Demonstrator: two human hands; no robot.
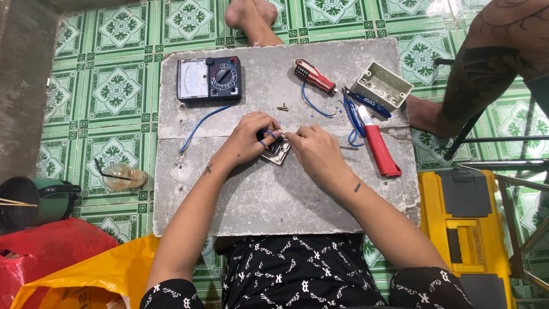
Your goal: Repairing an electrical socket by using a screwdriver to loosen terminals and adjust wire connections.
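One view only: your head camera looks almost straight down over your lap at the grey slab (274,194) on the green tiled floor (114,86), close enough that the slab fills mid-frame. Your forearms enter from the bottom edge; the far side lies toward the top.

I see bright, even daylight across my view, and both hands (286,146) are sharp and well exposed. The shadows under them on the grey counter (274,206) are soft and short. Far beyond my right hand (317,151), the green floor tiles (440,8) wash out in white glare. Well off to the side of my left hand (249,140), a dark wall (23,86) sits in shade. The wide lens bends straight lines near the edges.
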